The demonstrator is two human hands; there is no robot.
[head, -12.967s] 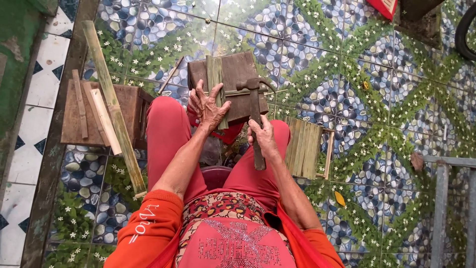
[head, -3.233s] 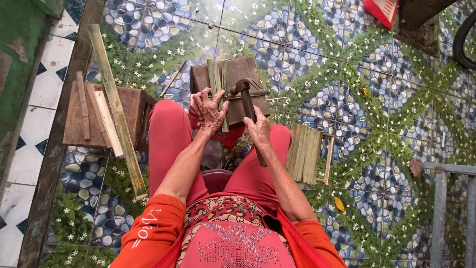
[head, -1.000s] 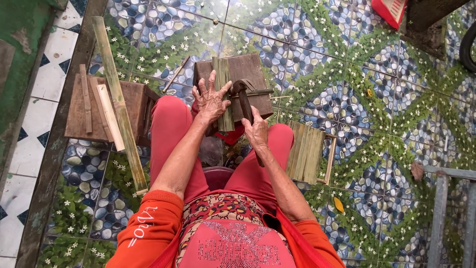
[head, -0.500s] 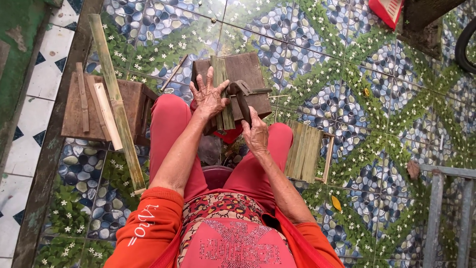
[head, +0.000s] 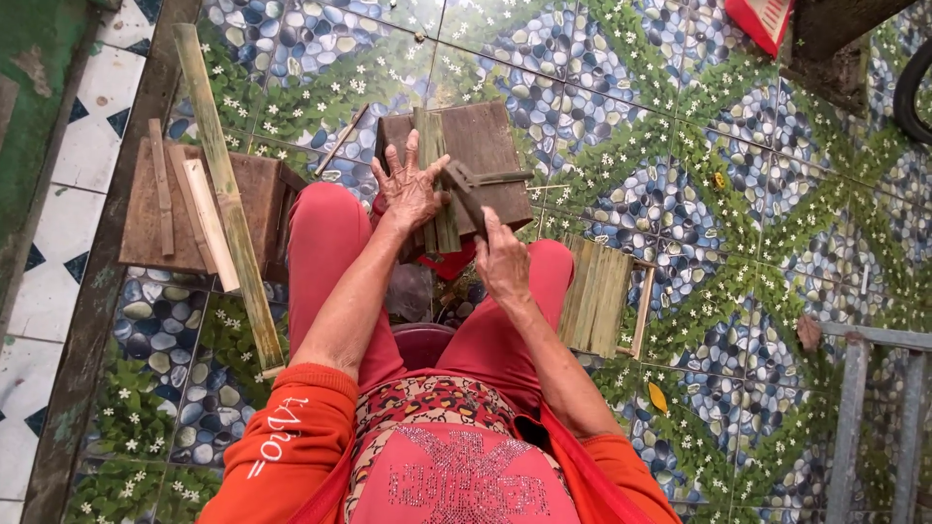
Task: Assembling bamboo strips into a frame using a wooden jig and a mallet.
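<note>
Bamboo strips (head: 435, 180) are lying lengthwise on the dark wooden block (head: 485, 155) in front of my knees, on the tiled floor (head: 680, 146). I'm sitting low, red trousers either side of the block, looking straight down.

My left hand (head: 413, 184) is pressing flat on the strips w/ fingers (head: 412, 147) spread wide, pinning them to the block, not gripping. My right hand (head: 503, 262) is wrapped tight round the handle of a knife (head: 464, 194); its dark blade is angling up-left onto the strips, just beside my left thumb. A thin stick (head: 505, 178) is lying across the block to the right of the blade.

Step in hand, as I'm judging it: splitting or trimming the strips on the block, blade set near their near end. Next move is calling for steady pressure along the grain, left fingers kept clear of the edge, strips held so they aren't sliding off.

Around me: a bundle of cut pale-green strips (head: 594, 296) is lying on the floor by my right knee. To my left a low wooden stool (head: 146, 223) is carrying a few short slats, and a long bamboo slat (head: 228, 189) is leaning across it diagonally. Top right, a red object (head: 762, 19) is partly in view; can't tell what it is. Metal rails (head: 874, 408) are showing bottom right.
</note>
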